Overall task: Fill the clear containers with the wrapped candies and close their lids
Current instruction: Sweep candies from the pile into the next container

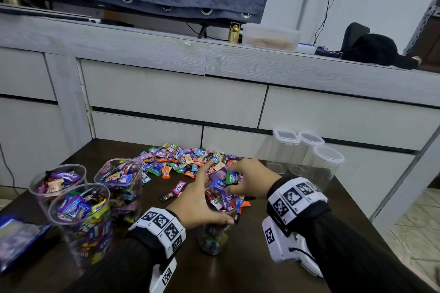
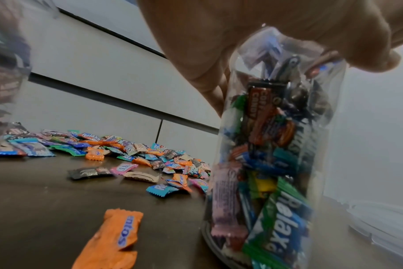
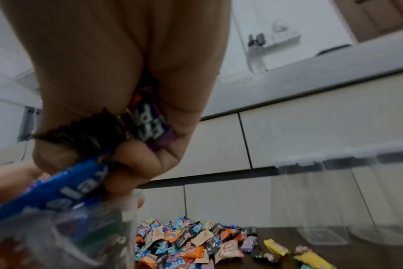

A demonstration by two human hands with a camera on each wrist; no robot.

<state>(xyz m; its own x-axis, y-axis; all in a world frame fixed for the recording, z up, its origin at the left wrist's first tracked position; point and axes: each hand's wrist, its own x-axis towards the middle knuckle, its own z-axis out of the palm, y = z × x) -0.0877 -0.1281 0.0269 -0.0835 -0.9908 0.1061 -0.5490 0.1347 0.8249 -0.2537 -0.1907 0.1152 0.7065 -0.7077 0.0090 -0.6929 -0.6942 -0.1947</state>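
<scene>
Right hand: closed round a fistful of wrapped candies, held right over the mouth of the round clear container; green and blue "Relaxa" wrappers stick out betw. the fingers, and a dark one reading "Fr.. Pl.." shows in the wrist view.
Left hand: palm and thumb cupped against the container's rim, forefinger out straight toward the pile; likely steadying it and walling the near side so nothing spills.
Container in hand: upright on the dark table, candy heaped to the rim. Read through the wall: "Coffee Candy" (partly hidden), "Relaxa". Judged almost full; lid comes next.
Loose pile: just beyond both hands, within easy reach. Legible: "Relaxa", "Mentos" on orange wrappers, "Fox's" on a pink one.
Filled containers: three, left of the left hand, all heaped, none lidded yet. Foremost shows "Fruit Plus", text partly cut off.
Empty containers: three beyond the right hand, lids sitting on top, nothing inside.
Foil bag: blue, far left of the left hand; print too blurred to read.
Risk, as judged: heaped candy may stop lids seating; overflow prob. needs pressing down.
</scene>
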